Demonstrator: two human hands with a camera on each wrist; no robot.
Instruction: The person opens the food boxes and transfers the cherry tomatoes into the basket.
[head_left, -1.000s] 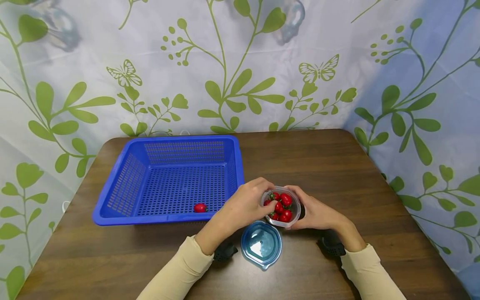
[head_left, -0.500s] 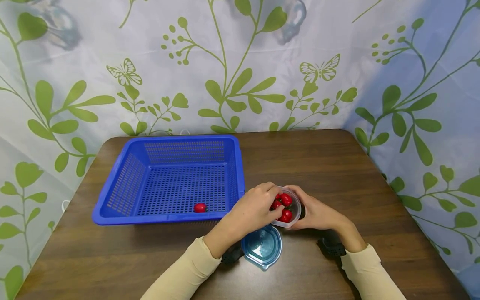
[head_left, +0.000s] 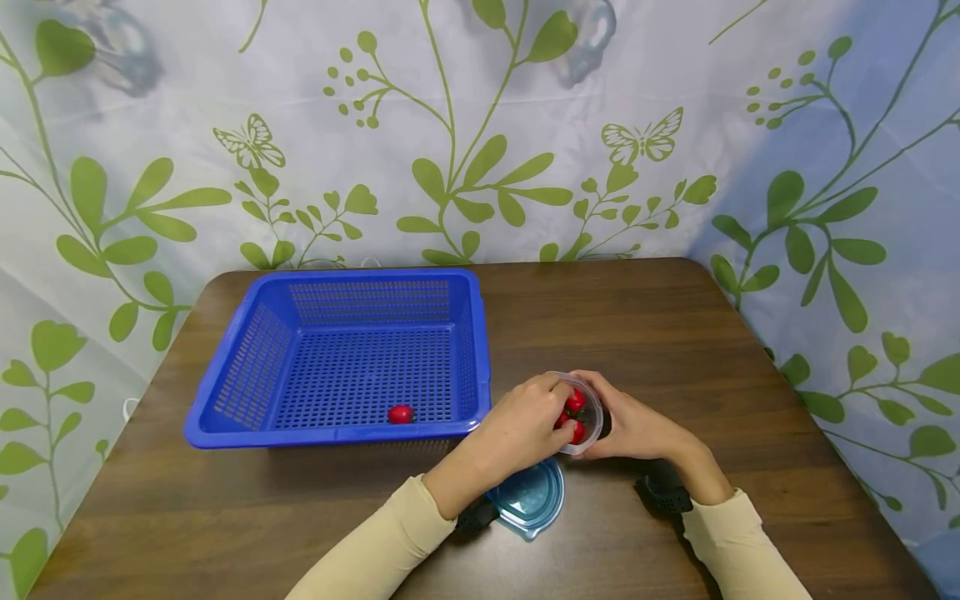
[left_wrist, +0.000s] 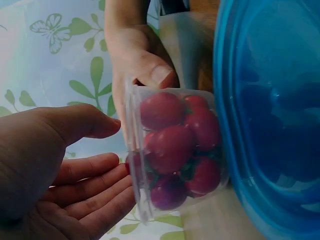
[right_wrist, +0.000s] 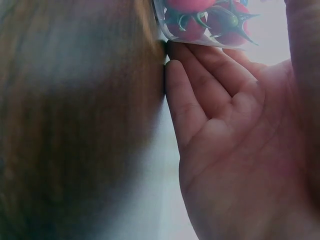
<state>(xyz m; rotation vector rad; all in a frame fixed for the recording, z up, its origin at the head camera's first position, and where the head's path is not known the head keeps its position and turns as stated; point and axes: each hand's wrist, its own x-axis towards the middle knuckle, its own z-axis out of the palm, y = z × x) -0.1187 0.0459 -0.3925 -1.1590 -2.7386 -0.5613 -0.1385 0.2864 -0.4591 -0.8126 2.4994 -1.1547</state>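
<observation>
Several red cherry tomatoes (left_wrist: 172,145) with green stems fill a clear plastic container (head_left: 597,423) that stands on the table. My right hand (head_left: 637,425) grips its right side, with the thumb near the rim in the left wrist view. My left hand (head_left: 525,417) reaches to the opening from the left. Its thumb and fingers are apart, and the fingertips are at the rim beside a tomato (left_wrist: 133,162); I see nothing pinched. The blue lid (head_left: 531,496) lies just in front of the container, partly under the left wrist. One tomato (head_left: 401,414) lies in the blue basket (head_left: 337,435).
The large basket occupies the left half of the brown wooden table (head_left: 645,321). A cloth (head_left: 510,108) with green leaves and butterflies hangs behind the table. Dark wrist devices (head_left: 663,496) sit under both wrists.
My left hand has moved slightly right and further over the container, hiding more of the tomatoes and lid. The right hand and container have stayed in place.
</observation>
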